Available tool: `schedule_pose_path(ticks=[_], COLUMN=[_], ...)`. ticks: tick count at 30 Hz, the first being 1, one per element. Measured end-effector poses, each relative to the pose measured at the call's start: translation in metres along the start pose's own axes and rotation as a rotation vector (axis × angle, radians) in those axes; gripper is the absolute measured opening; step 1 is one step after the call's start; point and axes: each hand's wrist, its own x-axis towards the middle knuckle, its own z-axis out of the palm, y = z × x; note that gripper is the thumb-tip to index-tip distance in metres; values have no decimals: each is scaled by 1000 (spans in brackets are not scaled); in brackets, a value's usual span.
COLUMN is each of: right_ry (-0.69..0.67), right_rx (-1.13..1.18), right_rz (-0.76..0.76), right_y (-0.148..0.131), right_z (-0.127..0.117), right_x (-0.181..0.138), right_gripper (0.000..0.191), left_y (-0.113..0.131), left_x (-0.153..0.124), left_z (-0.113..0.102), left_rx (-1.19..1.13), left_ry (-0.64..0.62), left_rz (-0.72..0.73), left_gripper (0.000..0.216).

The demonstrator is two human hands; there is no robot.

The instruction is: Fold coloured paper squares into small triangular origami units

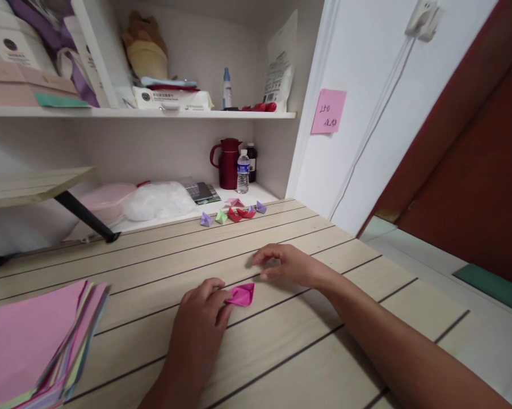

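Note:
A small folded piece of bright pink paper, shaped like a paper boat [243, 295], is pinched at its left end by my left hand [202, 321]. It is just above or on the striped wooden table [290, 335]; I cannot tell whether it touches. My right hand [288, 264] is to the upper right of the boat, apart from it, with thumb and fingers spread and nothing between them. Farther back stands a row of several small paper boats: purple [206, 219], green [221, 216], red [234, 215] and pink ones among them.
A stack of coloured paper [34, 335] lies at the left of the table. A small raised shelf [34, 184] on black legs stands behind it. In the white cabinet are a red jug [228, 165], a water bottle [243, 172] and a plastic bag [158, 200].

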Motion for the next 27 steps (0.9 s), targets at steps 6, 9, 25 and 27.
schedule_pose_path(ticks=[6,9,25,27], right_ry=[-100,-113,-206,-201], right_rx=[-7,-36,-11,-2], right_rz=[10,-5,-113,-92], right_y=[-3,-9,-25,-23], right_z=[1,3,3,4], right_x=[-3,-4,-9,-9], right_gripper=[38,37,47,46], left_y=[3,3,1,-2], left_x=[0,0,-4,-3], left_z=[2,3,2,0], left_rx=[16,23,-317,-396], left_ry=[9,12,-23,-32], left_rz=[32,30,-137,-186], left_gripper=[18,20,50,55])
